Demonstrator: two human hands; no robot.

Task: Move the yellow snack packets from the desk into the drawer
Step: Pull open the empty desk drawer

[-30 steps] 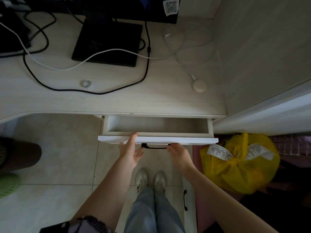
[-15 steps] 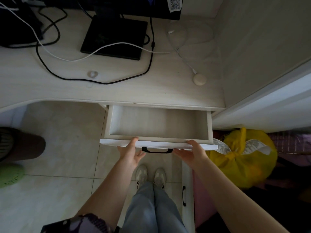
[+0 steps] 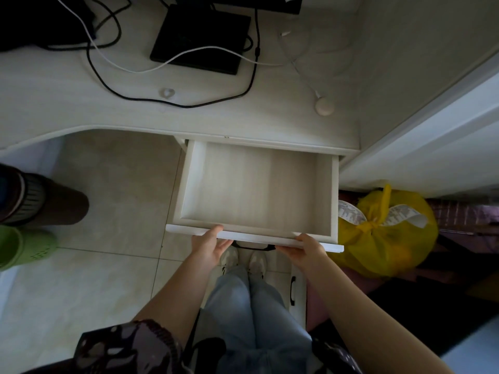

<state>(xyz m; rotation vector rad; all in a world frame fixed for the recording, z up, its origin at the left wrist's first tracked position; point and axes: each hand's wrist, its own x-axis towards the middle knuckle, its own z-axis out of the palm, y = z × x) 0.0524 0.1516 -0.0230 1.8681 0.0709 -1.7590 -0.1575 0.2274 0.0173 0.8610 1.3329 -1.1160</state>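
Observation:
The white drawer (image 3: 189, 190) under the pale desk (image 3: 67, 103) is pulled far out, and its pale wood bottom is bare. My left hand (image 3: 209, 247) grips the drawer's front edge left of the black handle (image 3: 252, 247), thumb on top. My right hand (image 3: 306, 252) grips the same front edge to the handle's right. No yellow snack packets show on the visible part of the desk.
A black monitor base (image 3: 201, 39) stands at the desk's back with black and white cables looping around it, and a round white puck (image 3: 324, 106) lies near the right. A tied yellow plastic bag (image 3: 386, 233) sits on the floor right of the drawer. Another person's shoes (image 3: 27, 244) stand at the left.
The drawer has slid out from a narrow gap to far open, with both hands moving toward me on its front edge.

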